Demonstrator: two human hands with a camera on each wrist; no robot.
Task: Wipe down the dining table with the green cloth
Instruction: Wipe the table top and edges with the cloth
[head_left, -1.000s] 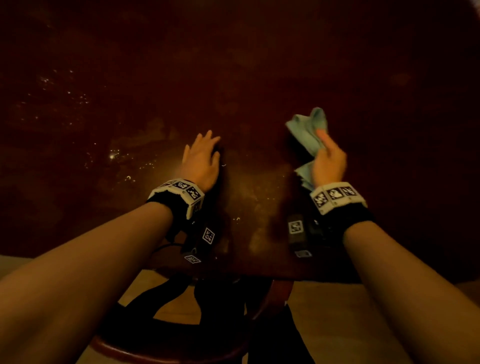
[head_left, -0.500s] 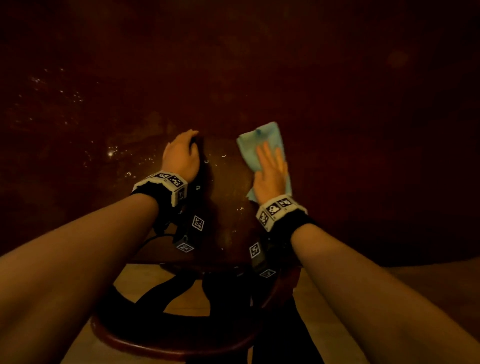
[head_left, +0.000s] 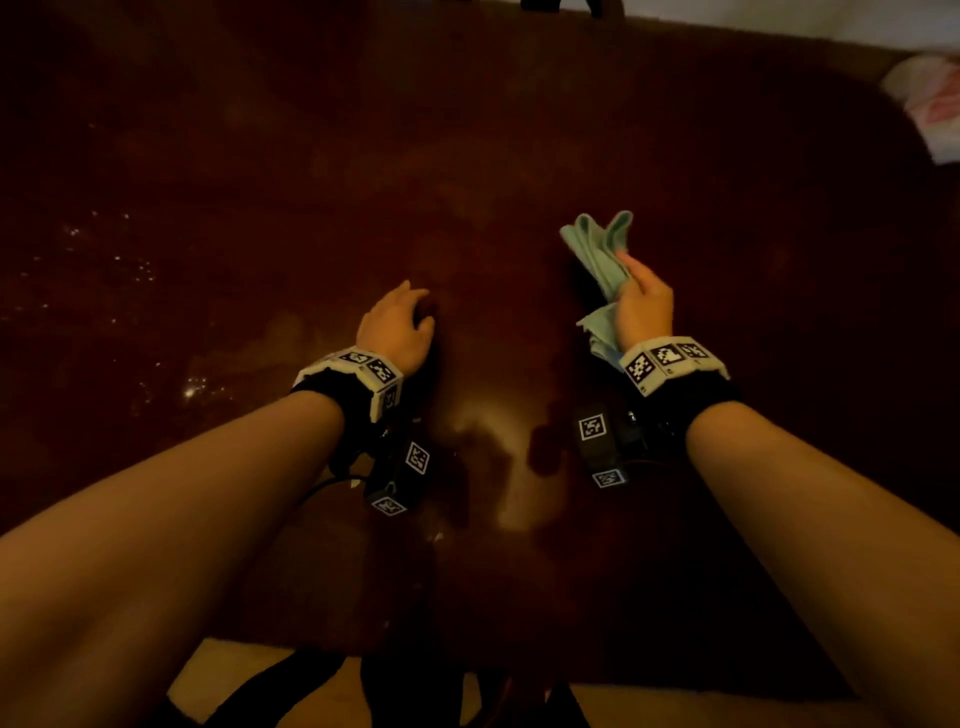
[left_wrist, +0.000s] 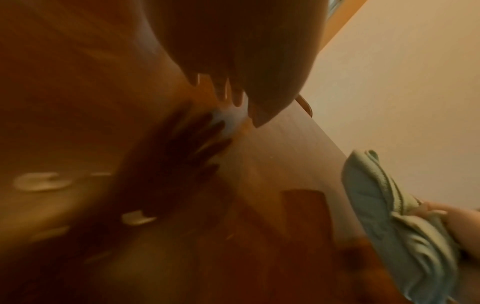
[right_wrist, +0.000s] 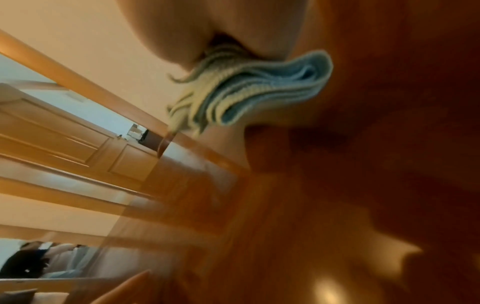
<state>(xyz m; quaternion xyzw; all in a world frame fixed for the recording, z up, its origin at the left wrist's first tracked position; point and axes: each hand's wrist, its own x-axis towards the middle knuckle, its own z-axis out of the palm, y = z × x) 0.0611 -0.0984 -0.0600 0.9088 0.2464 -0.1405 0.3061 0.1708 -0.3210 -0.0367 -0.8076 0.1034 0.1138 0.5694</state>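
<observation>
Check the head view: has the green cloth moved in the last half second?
Yes. The green cloth now sits bunched in the right hand, farther right from the left hand, which stays planted on the table.

Half a second ago the right hand (head_left: 643, 306) lay flat, pressing the green cloth (head_left: 597, 254) spread on the dining table (head_left: 467, 156); now it grips the cloth bunched in its curled fingers, one end sticking up past the fingertips, the other hanging by the wrist. The cloth seems lifted clear of the wood, though the dim light makes that hard to confirm. The hand sits farther right, well apart from the left hand (head_left: 397, 327). The head view now reaches the table's far edge.
</observation>
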